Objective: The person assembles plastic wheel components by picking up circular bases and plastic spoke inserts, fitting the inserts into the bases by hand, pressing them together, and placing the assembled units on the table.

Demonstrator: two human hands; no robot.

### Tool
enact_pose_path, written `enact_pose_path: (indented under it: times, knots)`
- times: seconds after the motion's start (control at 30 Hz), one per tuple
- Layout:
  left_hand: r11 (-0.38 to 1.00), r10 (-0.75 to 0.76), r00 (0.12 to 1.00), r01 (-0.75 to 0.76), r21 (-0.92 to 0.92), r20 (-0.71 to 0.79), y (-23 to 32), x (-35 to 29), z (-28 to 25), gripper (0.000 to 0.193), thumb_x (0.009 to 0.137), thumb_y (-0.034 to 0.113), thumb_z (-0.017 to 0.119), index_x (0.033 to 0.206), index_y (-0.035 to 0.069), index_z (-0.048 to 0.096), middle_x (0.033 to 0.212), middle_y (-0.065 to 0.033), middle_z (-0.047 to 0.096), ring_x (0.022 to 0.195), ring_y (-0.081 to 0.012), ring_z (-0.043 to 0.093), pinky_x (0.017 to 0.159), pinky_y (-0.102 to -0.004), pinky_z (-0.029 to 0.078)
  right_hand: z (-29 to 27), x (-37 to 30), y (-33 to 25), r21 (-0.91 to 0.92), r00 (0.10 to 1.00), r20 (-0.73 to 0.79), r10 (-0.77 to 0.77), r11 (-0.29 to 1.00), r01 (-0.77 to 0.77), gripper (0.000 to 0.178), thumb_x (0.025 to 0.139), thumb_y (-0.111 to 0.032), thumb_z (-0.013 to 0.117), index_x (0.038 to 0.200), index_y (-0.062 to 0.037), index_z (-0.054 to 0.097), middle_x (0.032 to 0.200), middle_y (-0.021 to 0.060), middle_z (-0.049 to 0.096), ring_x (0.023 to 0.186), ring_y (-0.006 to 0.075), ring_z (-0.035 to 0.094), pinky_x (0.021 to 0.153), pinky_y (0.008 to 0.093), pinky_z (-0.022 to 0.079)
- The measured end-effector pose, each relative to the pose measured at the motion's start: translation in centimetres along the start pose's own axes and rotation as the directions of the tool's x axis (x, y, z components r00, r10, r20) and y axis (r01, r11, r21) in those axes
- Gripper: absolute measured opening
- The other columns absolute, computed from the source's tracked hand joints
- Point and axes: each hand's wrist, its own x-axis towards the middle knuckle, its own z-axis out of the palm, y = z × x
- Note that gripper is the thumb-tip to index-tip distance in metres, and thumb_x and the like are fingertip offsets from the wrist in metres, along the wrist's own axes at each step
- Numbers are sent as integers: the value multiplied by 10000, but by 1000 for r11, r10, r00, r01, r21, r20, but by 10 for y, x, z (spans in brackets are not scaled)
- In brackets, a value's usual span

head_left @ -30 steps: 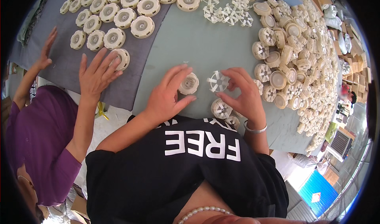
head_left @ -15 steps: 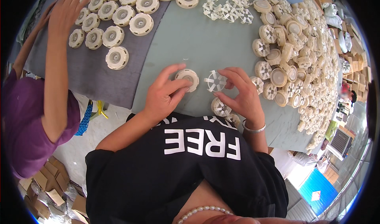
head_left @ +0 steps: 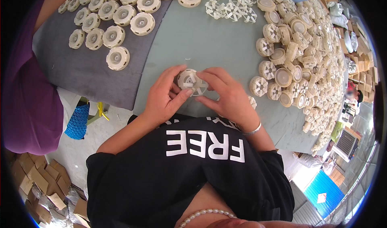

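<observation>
Over the green table, my left hand [head_left: 162, 96] is closed around the edge of a round cream plastic disc [head_left: 186, 75]. My right hand [head_left: 228, 94] pinches a white spoked plastic ring [head_left: 198, 88] by its right side. The ring lies over the face of the disc, overlapping it; whether it is seated in it I cannot tell. Part of both pieces is hidden behind my fingers.
Finished-looking cream discs [head_left: 118, 58] stand in rows on the grey mat at the far left. Loose white spoked rings [head_left: 231, 8] lie at the back. A large heap of cream parts [head_left: 298, 52] covers the right side. A person in a purple garment [head_left: 30, 95] stands at left.
My right hand has moved left with the spoked ring, bringing it from beside the disc onto its face. The other person's arm has drawn away toward the far left.
</observation>
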Motion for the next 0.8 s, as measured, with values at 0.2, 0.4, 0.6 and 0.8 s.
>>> enact_pose_path:
  times: [0.2, 0.4, 0.6, 0.8]
  knots:
    - [999, -20, 999, 21, -38, 37, -4, 5, -1, 498, 957, 46, 643, 1429, 31, 482, 1317, -114, 528, 734, -110, 638, 612, -251, 556, 14, 5, -3, -151, 1000, -20, 14, 988, -17, 522, 778, -159, 832, 1251, -54, 635, 1191, 98, 619, 877, 260, 701, 721, 350, 593]
    - [995, -55, 998, 56, -79, 20, 7, 11, 1, 500, 929, 0, 627, 1412, 68, 521, 1228, -125, 551, 704, -135, 621, 578, -263, 524, 27, 1, -2, -271, 998, -44, 34, 961, -45, 551, 780, -220, 806, 1257, -48, 590, 1182, 80, 568, 886, 271, 672, 720, 359, 568]
    - [998, 5, 1000, -6, 70, 5, 9, 11, 0, 563, 906, -6, 644, 1443, 107, 518, 1249, -115, 567, 679, -142, 602, 606, -272, 512, 26, 7, -1, -241, 998, -49, -33, 970, 20, 518, 792, -198, 802, 1233, -55, 570, 1237, 99, 584, 933, 307, 677, 772, 381, 570]
    - [952, -14, 1000, 11, 306, 8, 14, 3, -19, 538, 867, 93, 743, 1381, 120, 588, 1231, -97, 589, 764, -176, 611, 609, -291, 490, -26, -2, 5, -467, 951, 175, 257, 872, -150, 475, 789, -221, 799, 1207, -92, 615, 1181, 67, 617, 969, 299, 673, 787, 391, 559]
